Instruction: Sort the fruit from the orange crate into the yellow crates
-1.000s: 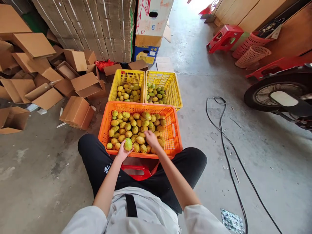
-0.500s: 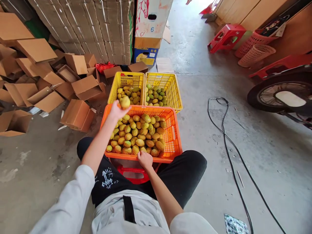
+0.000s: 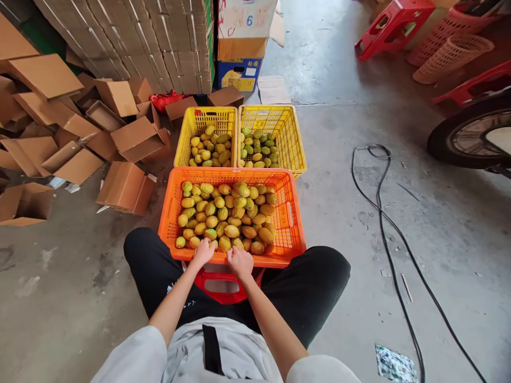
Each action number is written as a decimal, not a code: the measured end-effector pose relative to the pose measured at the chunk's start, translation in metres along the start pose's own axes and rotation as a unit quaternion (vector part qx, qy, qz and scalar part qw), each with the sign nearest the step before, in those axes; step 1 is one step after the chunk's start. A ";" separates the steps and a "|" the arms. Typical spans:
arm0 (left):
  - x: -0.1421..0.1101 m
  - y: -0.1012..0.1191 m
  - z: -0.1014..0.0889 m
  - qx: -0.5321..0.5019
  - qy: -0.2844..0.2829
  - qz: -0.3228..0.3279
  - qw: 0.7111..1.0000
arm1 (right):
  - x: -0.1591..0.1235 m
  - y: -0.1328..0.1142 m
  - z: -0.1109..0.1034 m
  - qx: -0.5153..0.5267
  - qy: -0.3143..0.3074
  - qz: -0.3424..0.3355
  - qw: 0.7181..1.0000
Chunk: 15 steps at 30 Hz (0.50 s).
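Observation:
A large orange crate (image 3: 291, 234) full of yellow-green oval fruits (image 3: 231, 231) sits between my knees. My left hand (image 3: 204, 252) is closed at its front rim, the fingertips beside the nearest fruits. A short way to the right, my right hand (image 3: 240, 261) is curled into a fist over the same rim. No fruit shows in either hand, though the undersides of the fingers are hidden. Behind the orange crate stand a left yellow crate (image 3: 181, 139) with mostly yellow fruits and a right yellow crate (image 3: 293, 135) with greener ones.
Under the orange crate is a red stool (image 3: 221, 287). Loose cardboard boxes (image 3: 138, 139) lie to the left, before a stack of flattened cardboard (image 3: 159, 48). A black cable (image 3: 383, 213) runs along the floor at right, near a motorcycle wheel (image 3: 467, 135).
My left hand went forward with a fruit towards the left yellow crate, then came back without it to the orange crate's front rim. My right hand moved from among the fruits to that rim.

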State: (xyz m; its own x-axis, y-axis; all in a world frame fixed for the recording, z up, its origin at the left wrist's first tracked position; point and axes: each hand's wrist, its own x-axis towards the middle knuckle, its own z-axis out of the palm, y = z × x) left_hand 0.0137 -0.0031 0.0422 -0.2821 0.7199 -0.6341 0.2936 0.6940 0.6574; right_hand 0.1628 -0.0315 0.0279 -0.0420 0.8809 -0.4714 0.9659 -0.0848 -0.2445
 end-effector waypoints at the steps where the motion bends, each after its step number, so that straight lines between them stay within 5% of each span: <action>1: 0.001 -0.014 0.009 0.017 -0.002 -0.014 1.000 | 0.000 0.000 0.000 -0.002 -0.003 0.002 1.000; 7: 0.036 -0.038 0.026 0.153 -0.098 0.019 0.983 | 0.010 0.001 0.002 0.041 -0.060 0.040 0.997; 12: 0.057 -0.053 0.024 0.175 -0.113 -0.008 0.978 | 0.050 0.010 -0.016 0.117 -0.165 0.064 0.977; 15: 0.060 -0.060 0.024 0.169 -0.111 -0.009 0.979 | 0.094 0.020 -0.042 0.126 -0.088 0.085 0.984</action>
State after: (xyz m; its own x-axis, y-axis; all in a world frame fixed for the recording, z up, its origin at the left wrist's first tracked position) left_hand 0.0011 -0.0012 -0.0450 -0.0942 0.6640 -0.7418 0.5869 0.6389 0.4974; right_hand 0.1891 0.0689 0.0147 0.0493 0.7518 -0.6575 0.8697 -0.3560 -0.3418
